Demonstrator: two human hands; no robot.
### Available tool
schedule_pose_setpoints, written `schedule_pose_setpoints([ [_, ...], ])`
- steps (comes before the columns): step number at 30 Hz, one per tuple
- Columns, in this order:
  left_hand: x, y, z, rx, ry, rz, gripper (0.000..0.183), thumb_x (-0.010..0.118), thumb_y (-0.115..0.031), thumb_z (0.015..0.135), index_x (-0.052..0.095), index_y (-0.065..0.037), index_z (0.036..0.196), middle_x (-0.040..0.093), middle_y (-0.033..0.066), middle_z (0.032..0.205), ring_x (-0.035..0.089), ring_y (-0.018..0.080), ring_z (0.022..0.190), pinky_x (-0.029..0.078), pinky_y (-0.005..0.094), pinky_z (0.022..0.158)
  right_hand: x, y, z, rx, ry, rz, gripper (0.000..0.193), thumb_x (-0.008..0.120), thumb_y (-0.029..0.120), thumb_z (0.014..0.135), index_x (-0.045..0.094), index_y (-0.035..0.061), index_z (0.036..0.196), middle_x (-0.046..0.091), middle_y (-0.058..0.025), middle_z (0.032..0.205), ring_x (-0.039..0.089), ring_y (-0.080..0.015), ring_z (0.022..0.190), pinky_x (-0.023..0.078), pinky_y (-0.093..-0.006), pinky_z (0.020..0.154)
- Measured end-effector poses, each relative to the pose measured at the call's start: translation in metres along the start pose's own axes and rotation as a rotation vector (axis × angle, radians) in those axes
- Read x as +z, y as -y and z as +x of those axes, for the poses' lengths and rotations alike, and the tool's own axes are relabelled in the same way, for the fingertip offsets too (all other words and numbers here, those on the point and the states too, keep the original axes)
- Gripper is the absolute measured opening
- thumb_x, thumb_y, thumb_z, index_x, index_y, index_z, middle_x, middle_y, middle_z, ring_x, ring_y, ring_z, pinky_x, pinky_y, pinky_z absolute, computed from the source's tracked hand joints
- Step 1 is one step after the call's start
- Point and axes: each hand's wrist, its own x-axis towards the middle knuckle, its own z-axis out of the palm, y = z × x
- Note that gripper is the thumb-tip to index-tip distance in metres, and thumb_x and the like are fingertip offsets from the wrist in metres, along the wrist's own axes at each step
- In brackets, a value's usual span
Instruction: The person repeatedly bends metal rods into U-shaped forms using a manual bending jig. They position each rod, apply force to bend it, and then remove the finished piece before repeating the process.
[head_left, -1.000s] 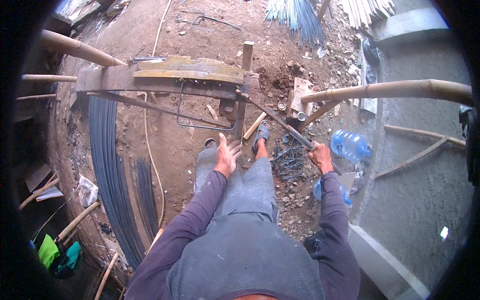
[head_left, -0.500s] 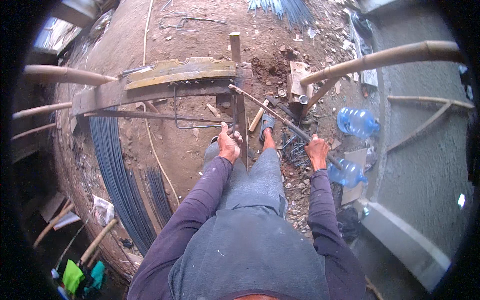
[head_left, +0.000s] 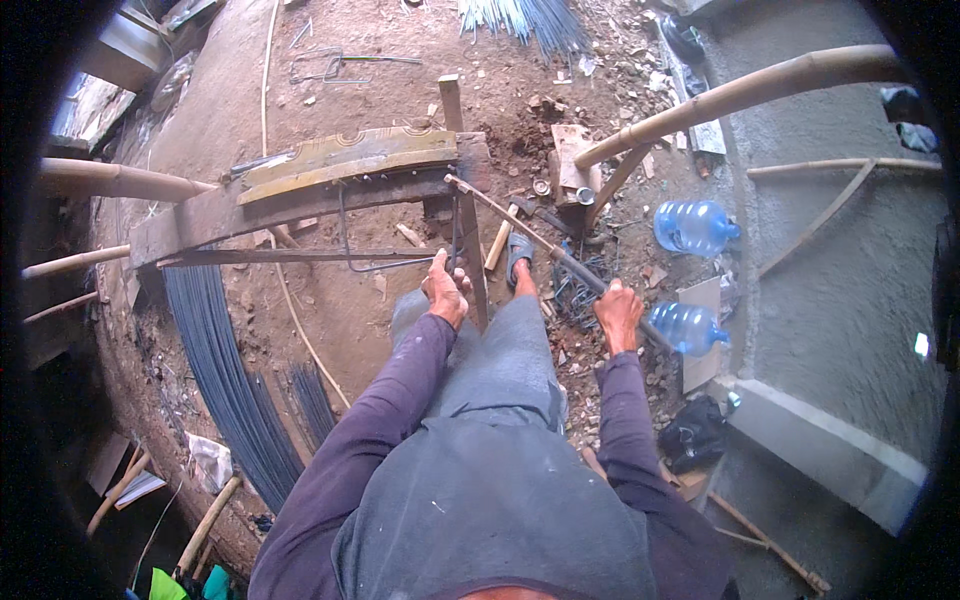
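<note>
My left hand [head_left: 446,290] is closed around the near end of a thin steel rod bent into an open rectangle [head_left: 385,267]. The rod's far side reaches up to a row of metal pins along a wooden bench beam [head_left: 170,225]. A yellowish carved board [head_left: 350,165] lies on top of that beam. My right hand [head_left: 619,316] grips a long rebar bending lever [head_left: 540,243], a narrow bar with a thicker pipe-like handle. The lever slants from my right hand up to the bench's right end, near the rod. My fingers partly hide the rod's end.
Bundles of straight steel rods [head_left: 215,345] lie left. A hammer [head_left: 502,237] rests near my sandalled foot [head_left: 519,256]. Two blue water bottles [head_left: 692,228] lie right, beside a concrete ledge [head_left: 820,450]. A bamboo pole [head_left: 740,98] crosses at upper right.
The whole view has shifted, so the bench and both hands appear farther left. Both hands keep their grips, and the lever and bent rod look nearly unchanged against the bench.
</note>
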Motion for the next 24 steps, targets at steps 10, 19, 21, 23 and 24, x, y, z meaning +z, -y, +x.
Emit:
schedule_pose_setpoints([
  [10,0.008,0.006,-0.012,0.084,-0.040,0.114,0.043,0.059,-0.046,0.098,0.065,-0.004,0.091,0.060,0.0040,0.062,0.056,0.0156,0.051,0.047,0.0301,0.050,-0.001,-0.016,0.060,-0.205,0.163,0.024,0.025,0.070,0.024,0.078,0.071,0.0021,0.090,0.070,-0.0263,0.084,0.070,-0.0439,0.086,0.055,-0.0525,0.075],
  [19,-0.010,0.006,-0.007,0.094,0.031,0.261,0.031,0.064,-0.035,0.098,0.061,-0.006,0.106,0.068,0.0088,0.097,0.066,0.0193,0.079,0.052,0.0339,0.067,0.003,-0.025,0.081,-0.372,0.240,0.172,0.038,0.072,0.040,0.083,0.068,0.0029,0.091,0.069,-0.0259,0.084,0.068,-0.0457,0.085,0.054,-0.0522,0.072],
  [21,-0.009,0.011,-0.010,0.054,0.013,0.218,0.027,0.063,-0.032,0.099,0.061,-0.005,0.103,0.068,0.0092,0.093,0.067,0.0197,0.077,0.053,0.0334,0.067,0.002,-0.029,0.081,-0.378,0.253,0.186,0.037,0.072,0.039,0.083,0.069,0.0030,0.091,0.069,-0.0256,0.084,0.068,-0.0455,0.085,0.054,-0.0521,0.071],
  [23,-0.007,0.016,-0.013,0.132,0.005,0.300,0.028,0.063,-0.032,0.099,0.062,-0.004,0.101,0.069,0.0095,0.091,0.068,0.0203,0.074,0.053,0.0333,0.066,-0.001,-0.032,0.086,-0.401,0.258,0.210,0.036,0.072,0.038,0.082,0.069,0.0032,0.090,0.069,-0.0252,0.085,0.068,-0.0452,0.085,0.054,-0.0519,0.071],
  [24,-0.006,0.017,-0.014,0.188,-0.015,0.348,0.028,0.063,-0.032,0.099,0.062,-0.004,0.100,0.069,0.0096,0.090,0.068,0.0206,0.073,0.053,0.0332,0.065,-0.004,-0.034,0.091,-0.403,0.301,0.197,0.036,0.072,0.038,0.082,0.069,0.0030,0.090,0.069,-0.0252,0.085,0.068,-0.0451,0.085,0.054,-0.0520,0.071],
])
